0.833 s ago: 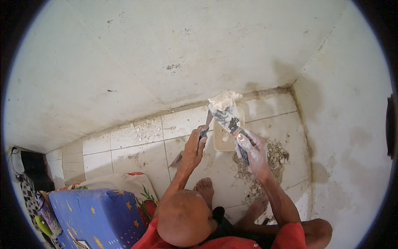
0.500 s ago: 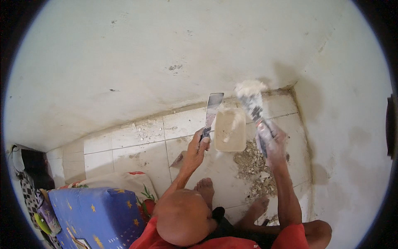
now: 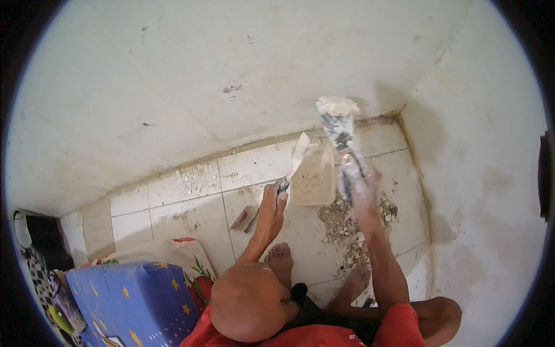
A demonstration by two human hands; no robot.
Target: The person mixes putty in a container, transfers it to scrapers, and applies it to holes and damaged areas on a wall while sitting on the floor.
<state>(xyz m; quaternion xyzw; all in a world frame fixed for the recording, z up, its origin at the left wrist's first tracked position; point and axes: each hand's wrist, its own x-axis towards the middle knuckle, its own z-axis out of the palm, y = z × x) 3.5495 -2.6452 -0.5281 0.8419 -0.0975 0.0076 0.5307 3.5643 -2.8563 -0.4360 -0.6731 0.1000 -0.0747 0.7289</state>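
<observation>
My left hand (image 3: 272,207) is closed round the dark handle of a putty knife (image 3: 299,155), its narrow blade tilted up beside the tub. My right hand (image 3: 363,182) grips a wider putty knife (image 3: 338,128), smeared with white and carrying a thick lump of white putty (image 3: 337,106) along its blade end. That lump is close to the white wall (image 3: 277,69); whether it touches cannot be told. Between the two hands, a pale rectangular plastic tub (image 3: 313,199) stands on the tiles, with some putty residue inside. White dust coats my right hand.
Crumbled plaster debris (image 3: 354,238) lies on the tiled floor (image 3: 179,202) below the tub. A small folded piece of sandpaper-like sheet (image 3: 245,218) lies near my left wrist. A blue star-patterned mattress (image 3: 124,295) fills the lower left. Another wall (image 3: 480,191) rises at right.
The putty-loaded knife in my right hand has moved up and left. The left knife's blade has turned and now shows edge-on more. The view has shifted slightly.
</observation>
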